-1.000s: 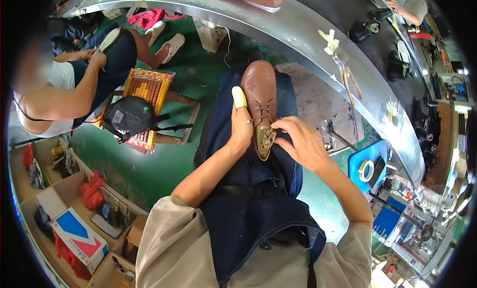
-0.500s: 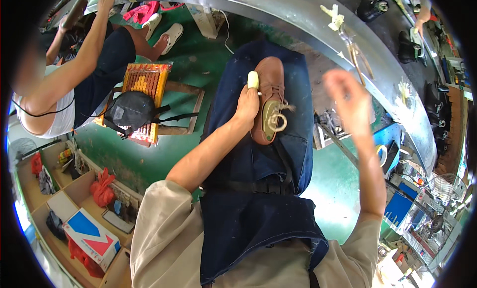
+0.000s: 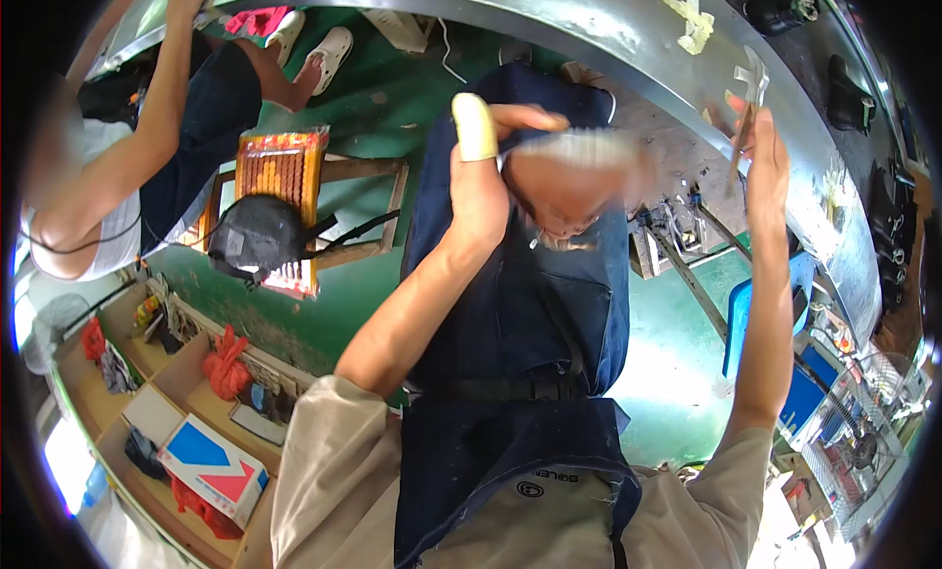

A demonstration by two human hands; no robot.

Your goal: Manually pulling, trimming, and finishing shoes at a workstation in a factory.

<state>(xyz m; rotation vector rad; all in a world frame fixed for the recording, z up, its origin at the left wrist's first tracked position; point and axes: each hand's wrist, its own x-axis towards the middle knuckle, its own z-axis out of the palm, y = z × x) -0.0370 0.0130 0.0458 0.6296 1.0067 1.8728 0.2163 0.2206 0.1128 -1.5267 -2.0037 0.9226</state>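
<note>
A brown lace-up shoe (image 3: 569, 188), smeared by motion, is in my left hand (image 3: 481, 191) above my dark blue apron. The shoe lies tilted crosswise, with its pale sole edge on the far side. A yellow cover sits on my left thumb, which points up, and the fingers reach behind the shoe. At the far right, beside the curved metal table edge, my right hand (image 3: 767, 162) is closed around a pair of metal pliers (image 3: 754, 83). The pliers' jaws point up and away; part of their handles is hidden by the fingers.
A curved metal table (image 3: 579, 25) runs across the far side and right, with black shoes (image 3: 849, 98) beyond it. A person (image 3: 147, 157) sits at the left near a stool with a beaded mat (image 3: 280, 167) and black bag (image 3: 260, 237). A wooden compartment box (image 3: 182, 373) stands lower left.
My left hand has lifted and turned the shoe from lying lengthwise on my lap to crosswise. My right hand has moved out to the table edge and taken hold of the pliers.
</note>
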